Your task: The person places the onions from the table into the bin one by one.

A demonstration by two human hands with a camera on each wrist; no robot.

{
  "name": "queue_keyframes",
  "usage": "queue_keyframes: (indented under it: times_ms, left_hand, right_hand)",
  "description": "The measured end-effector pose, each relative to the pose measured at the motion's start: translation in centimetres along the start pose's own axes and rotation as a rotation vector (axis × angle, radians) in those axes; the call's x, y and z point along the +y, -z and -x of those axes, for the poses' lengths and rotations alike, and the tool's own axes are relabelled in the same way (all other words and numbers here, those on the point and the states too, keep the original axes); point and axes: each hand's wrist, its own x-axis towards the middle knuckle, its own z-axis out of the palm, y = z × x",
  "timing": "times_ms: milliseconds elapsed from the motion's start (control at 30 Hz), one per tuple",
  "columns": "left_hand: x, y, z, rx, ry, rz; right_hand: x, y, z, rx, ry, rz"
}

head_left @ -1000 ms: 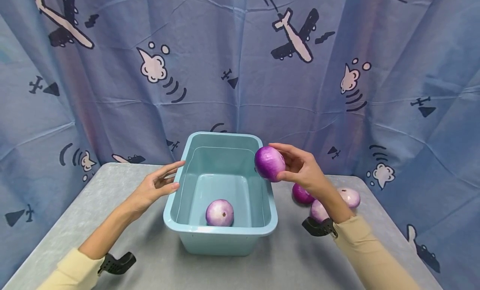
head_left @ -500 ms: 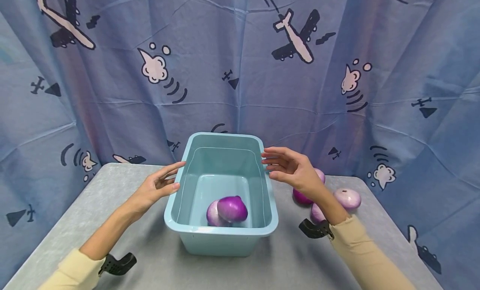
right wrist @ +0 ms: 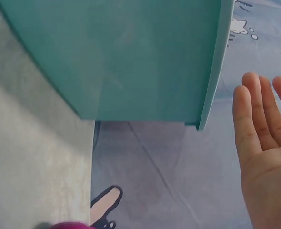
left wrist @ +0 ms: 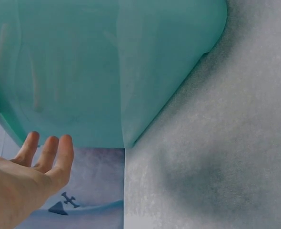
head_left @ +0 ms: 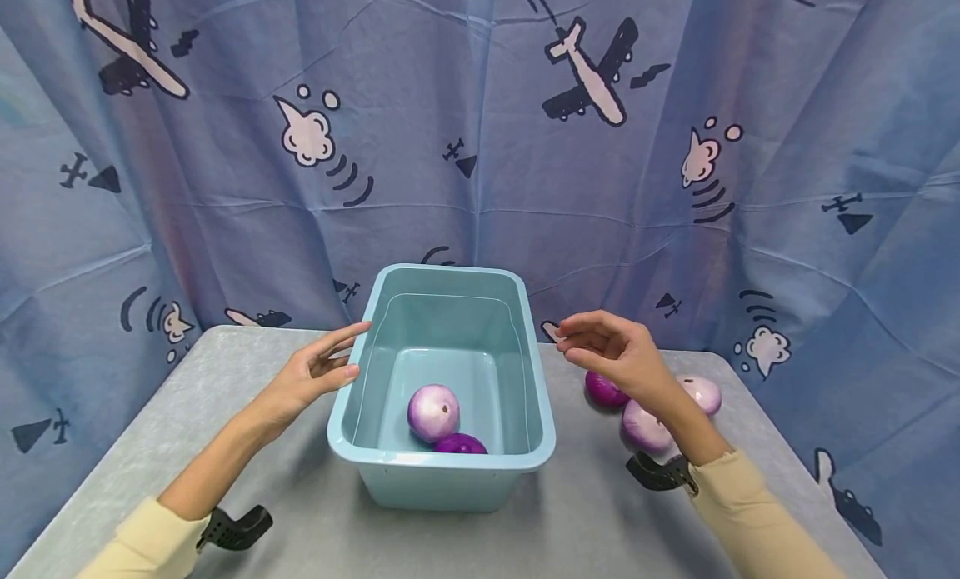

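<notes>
A light blue plastic tub [head_left: 442, 458] stands mid-table with two onions inside. The paler onion [head_left: 433, 413] sits behind a dark purple onion [head_left: 461, 444], which the tub's front rim partly hides. My left hand [head_left: 303, 377] is at the tub's left rim, fingers relaxed; the left wrist view shows those fingers [left wrist: 49, 151] against the tub's outer wall. To the right of the tub my right hand [head_left: 618, 354] hovers with loosely bent fingers and holds nothing. Below that hand lie a purple onion [head_left: 604, 390] and pale onions [head_left: 645, 426], partly hidden by the forearm.
A grey table [head_left: 570, 529] carries everything. Another pale onion [head_left: 701, 392] lies near its right edge. Behind the table hangs a blue curtain [head_left: 420, 129] printed with airplanes. Black straps with camera mounts [head_left: 236, 529] circle both wrists.
My right hand released the dark purple onion into the tub, then drew back to the right. Inside, the dark onion rolled toward the front and the pale one shifted back. The left hand stayed put.
</notes>
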Motion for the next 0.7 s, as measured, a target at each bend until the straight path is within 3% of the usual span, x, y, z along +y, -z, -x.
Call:
queue_keyframes:
  times_ms: [700]
  left_hand:
    - [0.0,0.0,0.1,0.0,0.015,-0.004]
  right_hand:
    - [1.9,3.0,4.2,0.085,-0.12,0.116]
